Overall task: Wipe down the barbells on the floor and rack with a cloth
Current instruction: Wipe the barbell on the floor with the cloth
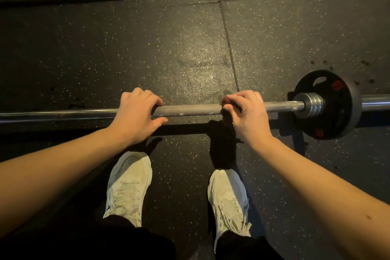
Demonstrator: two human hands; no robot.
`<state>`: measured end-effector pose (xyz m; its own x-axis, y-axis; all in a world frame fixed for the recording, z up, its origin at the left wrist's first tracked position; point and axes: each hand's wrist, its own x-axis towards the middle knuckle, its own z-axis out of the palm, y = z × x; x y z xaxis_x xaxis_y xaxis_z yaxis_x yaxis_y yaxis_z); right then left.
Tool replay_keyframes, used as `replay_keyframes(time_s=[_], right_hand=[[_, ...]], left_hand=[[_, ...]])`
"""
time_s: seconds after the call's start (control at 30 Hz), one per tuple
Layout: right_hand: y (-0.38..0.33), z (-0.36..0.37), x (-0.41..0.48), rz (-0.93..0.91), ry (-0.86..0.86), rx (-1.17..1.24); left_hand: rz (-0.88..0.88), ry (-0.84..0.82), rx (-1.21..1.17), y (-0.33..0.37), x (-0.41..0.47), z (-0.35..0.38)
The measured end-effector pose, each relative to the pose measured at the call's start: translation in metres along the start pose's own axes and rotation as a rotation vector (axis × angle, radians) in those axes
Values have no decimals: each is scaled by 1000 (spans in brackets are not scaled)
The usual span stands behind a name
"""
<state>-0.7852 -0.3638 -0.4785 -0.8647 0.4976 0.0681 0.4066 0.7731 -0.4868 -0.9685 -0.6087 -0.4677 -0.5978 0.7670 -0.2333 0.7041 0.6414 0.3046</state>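
A steel barbell runs across the view from left to right, above the floor. Its dull knurled middle lies between my hands. My left hand grips the bar, fingers curled over the top and thumb along the near side. My right hand grips the bar further right, fingers curled tightly round it. A black shape hangs below my right hand; I cannot tell whether it is a dark cloth or a shadow. A black weight plate with silver collars sits on the right sleeve.
The floor is dark speckled rubber tiles with seams. A thin dark bar lies on it at the far left. My two white shoes stand just behind the barbell. A dark frame part shows under the plate.
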Motion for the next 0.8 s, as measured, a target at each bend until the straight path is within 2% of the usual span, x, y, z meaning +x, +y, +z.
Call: replay_keyframes(time_s=[0.1, 0.2, 0.4, 0.5, 0.6, 0.8], right_hand=[[-39, 22, 12, -181, -126, 58], [-56, 34, 18, -302, -221, 15], [0, -4, 25, -267, -259, -146], [4, -13, 29, -245, -284, -238], [-16, -1, 37, -276, -315, -266], [-96, 61, 48, -436, -355, -135]], left_hand=[[10, -11, -24, -7, 0, 0], [14, -8, -36, -14, 0, -2], [30, 29, -102, -26, -6, 1], [47, 30, -113, -30, -8, 1], [52, 41, -110, -35, -9, 2], [74, 54, -84, -37, -8, 6]])
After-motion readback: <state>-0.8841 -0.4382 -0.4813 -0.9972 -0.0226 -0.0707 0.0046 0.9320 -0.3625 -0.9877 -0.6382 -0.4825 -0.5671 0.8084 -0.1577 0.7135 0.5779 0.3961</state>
